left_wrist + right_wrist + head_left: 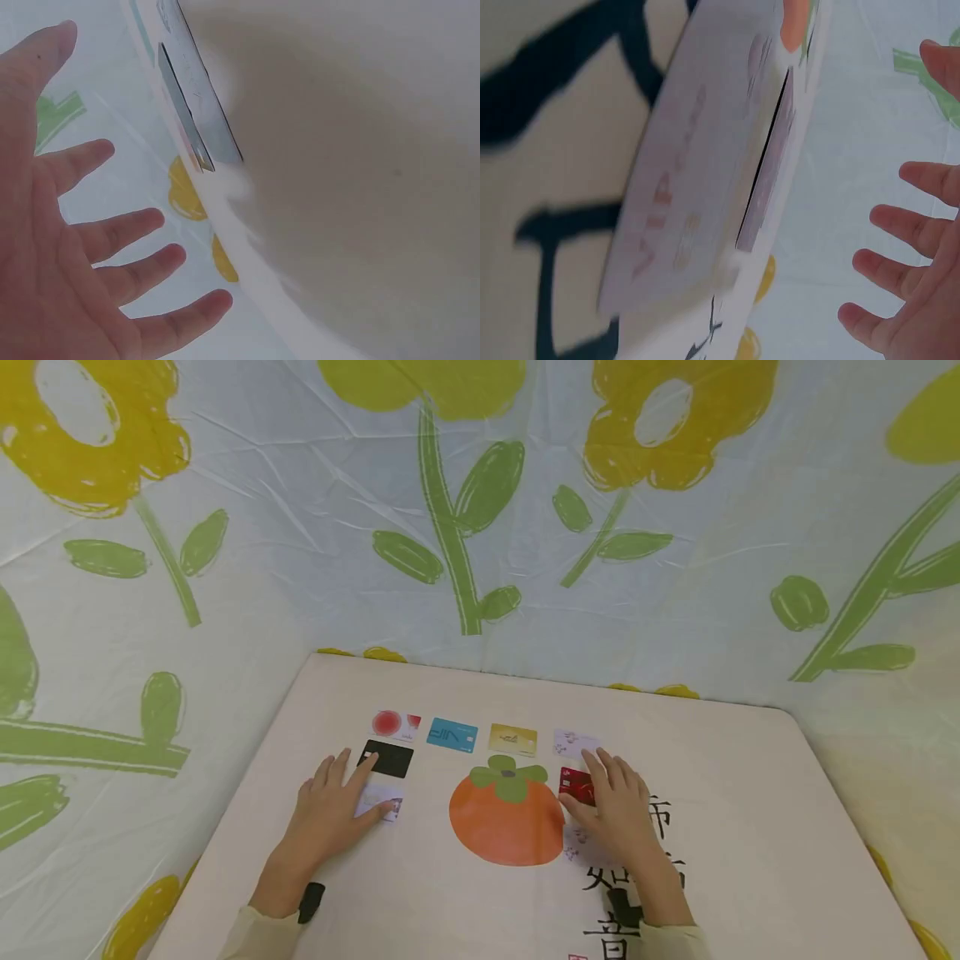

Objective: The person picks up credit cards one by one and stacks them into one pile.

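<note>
My left hand (322, 818) is at the left, its spread fingers overlapping a black card (393, 760) and a pale purple card (384, 795) in the head view. At the right, my right hand (618, 810) has its fingers apart over a red card (576, 783), which it partly hides. A pale flowered card (573, 742) lies just beyond its fingertips, and another pale card (577, 846) is partly covered below the thumb. The right wrist view shows VIP lettering on a pale card (671, 202). Neither hand holds anything; both wrist views show straight, separated fingers.
Along the far row lie a white card with a red circle (390, 723), a teal VIP card (452, 736) and a gold card (513, 740). The pale tabletop (465, 910) bears a printed orange persimmon (502, 827) and black characters. A flowered cloth (300, 527) hangs behind.
</note>
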Tool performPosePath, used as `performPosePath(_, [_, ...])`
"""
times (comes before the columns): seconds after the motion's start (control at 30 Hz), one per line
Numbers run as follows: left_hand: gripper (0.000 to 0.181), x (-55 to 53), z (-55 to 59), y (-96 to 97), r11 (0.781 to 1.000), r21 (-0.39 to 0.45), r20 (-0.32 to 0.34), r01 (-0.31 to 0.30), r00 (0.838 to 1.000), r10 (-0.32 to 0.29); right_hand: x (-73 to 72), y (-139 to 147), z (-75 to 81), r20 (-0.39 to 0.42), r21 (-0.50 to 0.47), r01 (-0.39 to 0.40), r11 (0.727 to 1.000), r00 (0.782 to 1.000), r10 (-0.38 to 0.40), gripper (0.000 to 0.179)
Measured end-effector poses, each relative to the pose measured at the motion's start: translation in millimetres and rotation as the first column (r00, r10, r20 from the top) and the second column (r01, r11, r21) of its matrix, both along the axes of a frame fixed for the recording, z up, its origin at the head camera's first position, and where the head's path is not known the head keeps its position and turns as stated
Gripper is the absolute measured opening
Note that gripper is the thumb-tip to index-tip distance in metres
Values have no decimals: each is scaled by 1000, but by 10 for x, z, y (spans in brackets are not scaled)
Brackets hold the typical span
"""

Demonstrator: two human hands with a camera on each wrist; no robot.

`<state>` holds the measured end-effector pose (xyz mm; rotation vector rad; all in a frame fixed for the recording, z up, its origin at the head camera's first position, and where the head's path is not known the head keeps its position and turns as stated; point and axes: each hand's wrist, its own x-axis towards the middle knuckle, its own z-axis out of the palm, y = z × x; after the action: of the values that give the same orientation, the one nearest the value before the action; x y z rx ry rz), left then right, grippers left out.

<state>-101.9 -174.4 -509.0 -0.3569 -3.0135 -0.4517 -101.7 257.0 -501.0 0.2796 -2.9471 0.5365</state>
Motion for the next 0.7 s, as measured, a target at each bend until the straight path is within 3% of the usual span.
performPosePath(0.53, [69, 16, -44, -141, 996, 84, 67, -1, 998, -5, -140, -379, -54, -133, -124, -149, 981, 982, 132, 69])
performPosePath(0.7, [64, 22, -18, -187, 993, 120, 64, 18, 998, -26, -189, -532, -64, -89, -168, -165, 972, 984, 152, 66])
